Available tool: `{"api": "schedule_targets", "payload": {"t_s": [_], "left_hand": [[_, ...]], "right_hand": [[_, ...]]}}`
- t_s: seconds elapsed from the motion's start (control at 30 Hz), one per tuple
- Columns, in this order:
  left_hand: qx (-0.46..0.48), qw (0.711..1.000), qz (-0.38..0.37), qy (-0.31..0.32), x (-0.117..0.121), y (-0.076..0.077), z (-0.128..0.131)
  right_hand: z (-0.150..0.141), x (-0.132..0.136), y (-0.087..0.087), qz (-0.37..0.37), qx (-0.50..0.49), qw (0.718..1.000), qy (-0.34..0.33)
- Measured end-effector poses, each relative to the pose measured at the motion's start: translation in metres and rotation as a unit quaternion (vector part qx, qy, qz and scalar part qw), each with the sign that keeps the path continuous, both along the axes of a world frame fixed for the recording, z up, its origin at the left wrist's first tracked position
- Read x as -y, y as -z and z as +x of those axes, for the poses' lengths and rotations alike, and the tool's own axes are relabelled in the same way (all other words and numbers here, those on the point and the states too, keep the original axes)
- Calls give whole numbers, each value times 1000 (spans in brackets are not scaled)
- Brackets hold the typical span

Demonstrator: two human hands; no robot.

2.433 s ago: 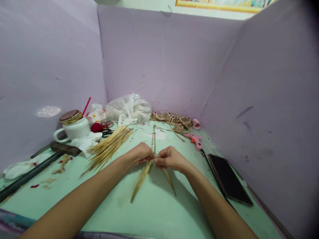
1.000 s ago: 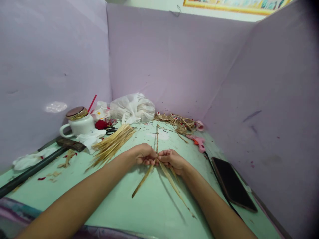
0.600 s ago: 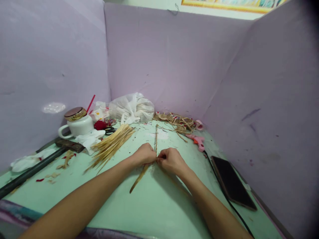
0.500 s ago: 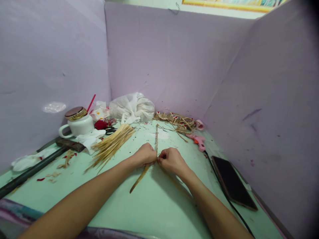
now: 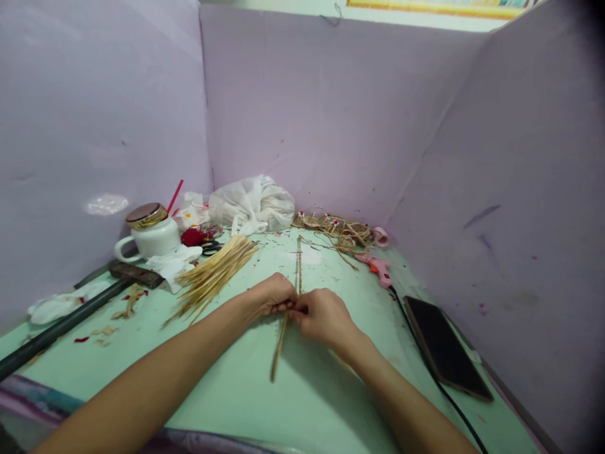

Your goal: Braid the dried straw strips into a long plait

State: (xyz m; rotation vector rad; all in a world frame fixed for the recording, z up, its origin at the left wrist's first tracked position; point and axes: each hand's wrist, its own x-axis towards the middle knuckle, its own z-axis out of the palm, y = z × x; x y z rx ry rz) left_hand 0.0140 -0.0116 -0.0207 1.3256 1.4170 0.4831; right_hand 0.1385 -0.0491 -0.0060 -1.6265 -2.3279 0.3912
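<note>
A thin braided straw cord (image 5: 299, 265) runs from the far side of the table straight down to my hands. My left hand (image 5: 278, 294) is closed, pinching the near end of the braid. Against it, my right hand (image 5: 321, 313) is closed too, its thumb and finger pressed on the same strands. One loose straw strand (image 5: 280, 350) hangs toward me from below the fingers. The exact crossing of the strands is hidden by the fingertips. To the left lies a fanned bundle of dry straw strips (image 5: 215, 274).
At left are a hammer (image 5: 137, 275), a lidded white mug (image 5: 155, 239) and crumpled tissue (image 5: 174, 261). A white plastic bag (image 5: 255, 205) and a heap of cord (image 5: 340, 230) lie at the back. A pink glue gun (image 5: 378, 268) and a phone (image 5: 447, 347) are at right.
My right hand has moved left and slightly down, closing against my left hand. The loose strand has swung from a slant to nearly upright in view, its tip shifting right.
</note>
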Motion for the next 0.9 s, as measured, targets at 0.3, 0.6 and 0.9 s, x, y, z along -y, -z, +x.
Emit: {"api": "schedule_targets", "payload": {"t_s": [0.3, 0.6, 0.9], "left_hand": [[9, 999, 7, 44, -4, -4, -9], [-70, 989, 73, 111, -2, -10, -9], [-282, 940, 161, 103, 20, -28, -1]], "right_hand": [[11, -25, 7, -301, -456, 825, 144], [2, -21, 13, -263, -346, 891, 132], [6, -23, 23, -306, -420, 847, 113]]}}
